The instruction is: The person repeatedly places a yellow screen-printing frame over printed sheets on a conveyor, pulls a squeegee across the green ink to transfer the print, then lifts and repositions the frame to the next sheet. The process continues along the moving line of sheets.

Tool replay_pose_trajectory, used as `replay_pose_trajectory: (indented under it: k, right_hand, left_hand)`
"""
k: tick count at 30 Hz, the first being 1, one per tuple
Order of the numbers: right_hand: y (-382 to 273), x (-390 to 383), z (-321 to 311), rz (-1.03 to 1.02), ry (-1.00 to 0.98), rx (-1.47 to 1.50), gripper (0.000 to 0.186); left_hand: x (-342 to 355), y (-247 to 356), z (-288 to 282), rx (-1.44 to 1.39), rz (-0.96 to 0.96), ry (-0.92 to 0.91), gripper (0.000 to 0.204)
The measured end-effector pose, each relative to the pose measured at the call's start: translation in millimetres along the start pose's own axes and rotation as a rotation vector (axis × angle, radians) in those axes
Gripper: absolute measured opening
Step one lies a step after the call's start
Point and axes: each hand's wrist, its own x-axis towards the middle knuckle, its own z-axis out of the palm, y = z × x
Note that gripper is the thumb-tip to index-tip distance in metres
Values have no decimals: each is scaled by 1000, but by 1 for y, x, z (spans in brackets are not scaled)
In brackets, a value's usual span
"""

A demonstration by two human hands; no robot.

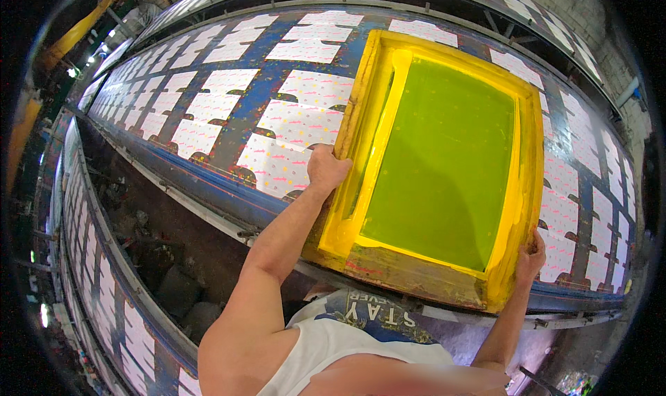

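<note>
A large screen printing frame [444, 153], with yellow ink along its edges and a green mesh in the middle, lies over the long blue table in front of me. My left hand [328, 168] is closed around its left side rail. Its lower right side is gripped by my right hand [531, 256], whose fingers partly pass behind the rail. A band of thick yellow ink [385, 142] runs down the inside of the left rail. White fabric pieces [281, 153] with small pink and yellow prints lie left of the frame; others show to its right. What lies under the frame is hidden.
The blue printing table [229, 136] carries rows of similar white pieces far to the left and right. A metal rail [173, 191] edges its near side. Another table [97, 285] with white pieces stands at the lower left, across a dark gap. A further table runs behind.
</note>
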Motion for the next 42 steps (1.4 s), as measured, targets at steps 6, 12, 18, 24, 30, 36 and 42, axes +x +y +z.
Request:
replay_pose_trajectory:
  k: [6, 12, 18, 24, 30, 36, 42]
  right_hand:
    - [5, 2, -9, -12, -39, 14, 55]
    - [11, 1, -9, -72, -8, 32, 46]
    - [24, 9, -11, -21, -88, -156, 59]
    - [15, 5, -9, -32, -180, 18, 66]
    - [-68, -35, 4, -697, -36, -623, 62]
    - [-153, -115, 13, -664, -823, -126, 33]
    - [-182, -167, 4, -661, -746, -312, 43]
  left_hand:
    - [-5, 3, 11, 28, 30, 67, 37]
    - [-8, 7, 10, 44, -16, 22, 38]
    - [1, 0, 22, 53, -46, -46, 37]
    - [3, -8, 34, 85, -106, -76, 41]
    - [-7, -2, 31, 24, -5, -2, 51]
    - [7, -6, 36, 46, 292, 120, 74]
    - [72, -5, 52, -2, 420, 3, 85]
